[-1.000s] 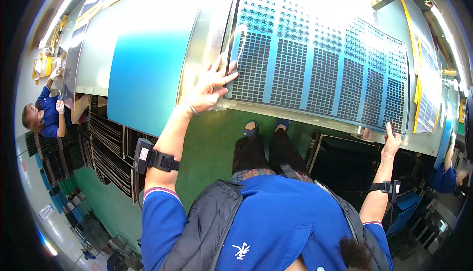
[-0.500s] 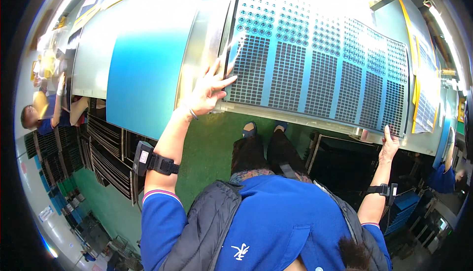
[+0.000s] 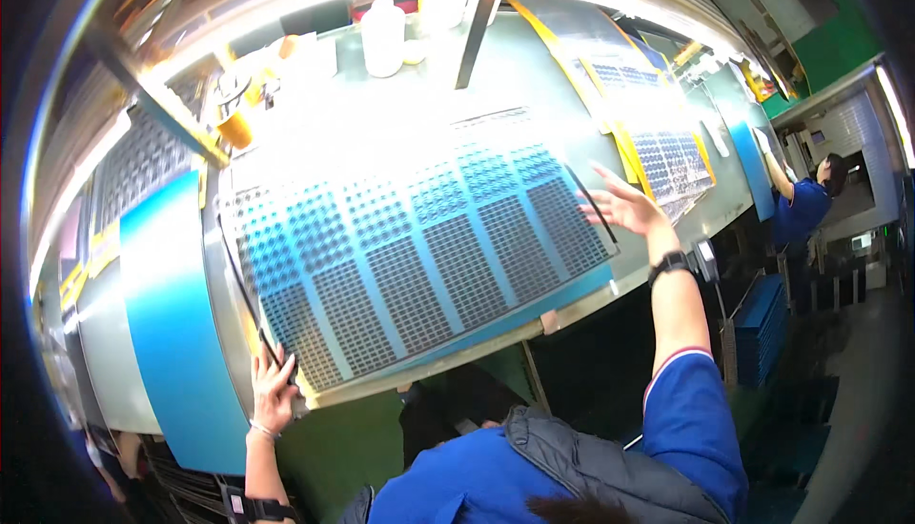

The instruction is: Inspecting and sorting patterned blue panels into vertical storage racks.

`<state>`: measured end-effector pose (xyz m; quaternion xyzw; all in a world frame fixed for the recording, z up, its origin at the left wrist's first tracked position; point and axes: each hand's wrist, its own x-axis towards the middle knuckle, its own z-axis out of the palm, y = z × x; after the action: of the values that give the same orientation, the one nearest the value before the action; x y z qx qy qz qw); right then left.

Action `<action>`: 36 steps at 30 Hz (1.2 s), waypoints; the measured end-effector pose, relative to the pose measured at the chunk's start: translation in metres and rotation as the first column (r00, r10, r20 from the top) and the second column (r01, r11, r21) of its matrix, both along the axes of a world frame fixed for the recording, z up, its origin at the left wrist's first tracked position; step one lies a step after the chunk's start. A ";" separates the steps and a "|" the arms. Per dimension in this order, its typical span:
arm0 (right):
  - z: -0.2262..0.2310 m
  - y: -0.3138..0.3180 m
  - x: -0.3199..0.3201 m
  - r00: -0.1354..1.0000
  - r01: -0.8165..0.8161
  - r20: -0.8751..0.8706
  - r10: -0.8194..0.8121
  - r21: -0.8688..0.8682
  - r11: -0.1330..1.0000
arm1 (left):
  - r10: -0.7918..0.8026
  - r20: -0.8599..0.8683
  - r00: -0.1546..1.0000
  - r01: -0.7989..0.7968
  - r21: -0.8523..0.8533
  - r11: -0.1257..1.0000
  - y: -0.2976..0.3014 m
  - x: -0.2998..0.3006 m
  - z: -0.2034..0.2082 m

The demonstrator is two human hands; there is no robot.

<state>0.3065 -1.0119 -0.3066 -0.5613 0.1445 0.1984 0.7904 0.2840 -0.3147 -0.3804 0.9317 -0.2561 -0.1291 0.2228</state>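
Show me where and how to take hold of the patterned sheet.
Probably best by the left dark strip and right dark strip, one hand coming from each side: the patterned sheet is broad and flat, looks thin, and those straight strips run along its two opposite ends.

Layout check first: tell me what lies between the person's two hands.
Between the left hand and right hand lies a dark-gridded sheet with blue bands, a black strip along its left edge; the head view shows it.
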 end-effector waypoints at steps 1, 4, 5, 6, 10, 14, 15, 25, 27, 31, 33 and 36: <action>-0.007 -0.005 0.023 0.999 -0.015 -0.042 0.008 -0.154 0.988 | -0.010 0.033 0.999 0.011 -0.028 1.000 -0.008 -0.001 -0.005; -0.029 0.005 0.091 0.999 0.038 0.036 -0.017 -0.712 0.701 | 0.023 -0.033 0.999 -0.023 0.018 1.000 -0.017 0.004 0.017; -0.039 0.010 0.110 0.996 0.048 0.082 0.040 -0.842 0.538 | 0.023 -0.041 0.999 -0.022 0.027 0.999 -0.016 0.009 0.020; -0.046 0.011 0.120 0.997 0.040 0.072 0.037 -0.839 0.542 | 0.011 -0.034 0.999 -0.009 0.051 0.999 -0.015 0.014 0.022; -0.050 0.020 0.149 0.997 0.079 0.073 -0.031 -0.902 0.425 | -0.009 -0.060 0.998 0.014 0.085 0.996 -0.011 0.031 0.026; -0.059 0.019 0.148 0.995 0.080 0.085 0.055 -0.992 0.094 | -0.014 -0.058 0.998 0.019 0.095 0.995 -0.009 0.040 0.029; -0.057 0.022 0.148 0.994 0.048 0.047 0.095 -0.999 -0.010 | -0.016 -0.060 0.998 0.022 0.102 0.995 -0.009 0.041 0.031; -0.049 0.027 0.150 0.995 0.004 -0.004 0.098 -0.997 -0.083 | -0.009 -0.050 0.999 0.014 0.104 0.994 -0.012 0.039 0.031; -0.049 0.024 0.149 0.995 -0.017 -0.026 0.093 -0.996 -0.090 | -0.005 -0.061 0.998 0.011 0.101 0.995 -0.015 0.040 0.034; -0.046 0.027 0.147 0.995 -0.016 -0.023 0.094 -0.997 -0.079 | -0.001 -0.074 0.997 0.009 0.104 0.995 -0.016 0.040 0.035; -0.041 0.030 0.148 0.995 -0.074 -0.081 0.062 -0.991 -0.115 | -0.013 -0.074 0.997 0.022 0.110 0.994 -0.009 0.040 0.029; -0.041 0.021 0.148 0.992 -0.108 -0.116 0.052 -0.985 -0.136 | 0.043 -0.064 0.997 -0.038 0.069 0.997 -0.020 0.042 0.031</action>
<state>0.4542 -0.9910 -0.3476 -0.9677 0.2244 0.0802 0.0827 0.3256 -0.3347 -0.3498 0.9390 -0.2253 -0.1636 0.2021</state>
